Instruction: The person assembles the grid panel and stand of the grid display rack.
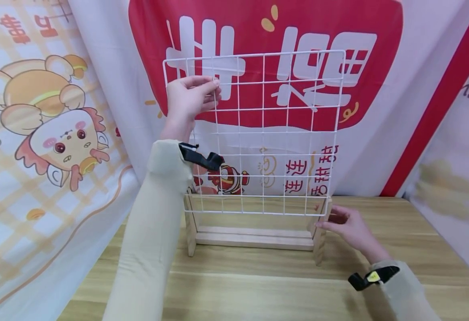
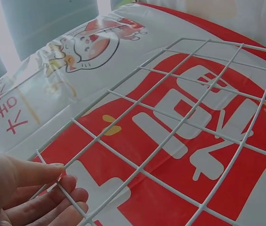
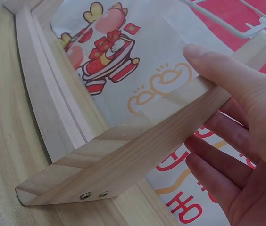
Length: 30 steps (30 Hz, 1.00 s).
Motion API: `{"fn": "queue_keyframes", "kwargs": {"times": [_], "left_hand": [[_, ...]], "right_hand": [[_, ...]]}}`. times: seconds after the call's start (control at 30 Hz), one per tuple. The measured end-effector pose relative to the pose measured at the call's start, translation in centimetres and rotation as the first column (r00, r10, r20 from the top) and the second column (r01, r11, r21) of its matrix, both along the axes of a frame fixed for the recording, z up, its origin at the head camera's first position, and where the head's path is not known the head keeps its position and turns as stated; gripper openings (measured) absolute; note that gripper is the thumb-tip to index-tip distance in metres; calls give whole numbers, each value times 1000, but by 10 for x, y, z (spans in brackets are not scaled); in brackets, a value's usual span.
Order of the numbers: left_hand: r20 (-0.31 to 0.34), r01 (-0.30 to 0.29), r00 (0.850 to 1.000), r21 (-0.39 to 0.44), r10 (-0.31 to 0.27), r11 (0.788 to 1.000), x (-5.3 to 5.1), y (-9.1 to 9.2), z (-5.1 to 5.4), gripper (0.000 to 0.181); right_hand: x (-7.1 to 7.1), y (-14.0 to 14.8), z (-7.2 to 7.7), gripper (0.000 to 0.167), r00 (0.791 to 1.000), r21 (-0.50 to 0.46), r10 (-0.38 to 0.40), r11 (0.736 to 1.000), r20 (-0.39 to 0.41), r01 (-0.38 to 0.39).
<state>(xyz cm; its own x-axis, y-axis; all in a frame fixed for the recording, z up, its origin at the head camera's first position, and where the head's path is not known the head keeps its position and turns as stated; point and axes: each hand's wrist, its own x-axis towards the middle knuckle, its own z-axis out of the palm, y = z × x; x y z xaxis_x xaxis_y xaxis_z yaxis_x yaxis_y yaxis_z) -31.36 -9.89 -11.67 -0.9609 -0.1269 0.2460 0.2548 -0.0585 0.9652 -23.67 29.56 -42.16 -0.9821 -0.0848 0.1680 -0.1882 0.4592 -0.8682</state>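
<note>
A white wire grid panel (image 1: 263, 108) stands nearly upright above a pale wooden stand (image 1: 254, 241), its lower edge level with the upper part of the stand's side posts. My left hand (image 1: 190, 98) pinches the grid's wires near the upper left corner, thumb on one face and fingers behind, as the left wrist view also shows. Low on the right, my right hand (image 1: 350, 227) holds the stand's right post (image 3: 147, 146) between thumb and fingers. The grid's lower right corner lies close to that post's top; whether it sits in a slot I cannot tell.
The stand rests on a wood-grain tabletop (image 1: 266, 294). Behind it hangs a white cloth with a large red printed patch (image 1: 254, 40). A cartoon-printed cloth (image 1: 57, 133) borders the left, and another pale cloth (image 1: 455, 200) the right.
</note>
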Motion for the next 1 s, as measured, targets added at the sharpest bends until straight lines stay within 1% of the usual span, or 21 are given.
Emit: {"fn": "queue_keyframes", "kwargs": {"times": [0.03,0.23,0.4,0.5,0.77,0.87,1.0], "left_hand": [[2,-1,1000,-2,1,1000,0,0,2,28],[-1,-10,1000,0,10,1000,-1,1,14,30],[-19,2,1000,-5,-2,1000,1,6,23,30],[-21,6,1000,-7,-6,1000,2,9,28,27],[-82,10,997,-14,-11,1000,5,14,41,27],[-93,12,996,3,-12,1000,6,16,44,26],[-93,20,996,37,-17,999,6,15,42,25]], "right_hand": [[0,0,0,58,1000,-2,8,1000,-4,-8],[1,-1,1,57,1000,2,-6,1000,-3,6],[1,0,2,57,1000,-1,-1,1000,0,1],[1,0,1,58,1000,14,-8,1000,12,8],[0,0,-1,63,1000,32,-23,999,17,23],[0,0,-1,61,1000,27,-20,999,12,20],[1,0,0,59,1000,27,-9,1000,11,9]]}}
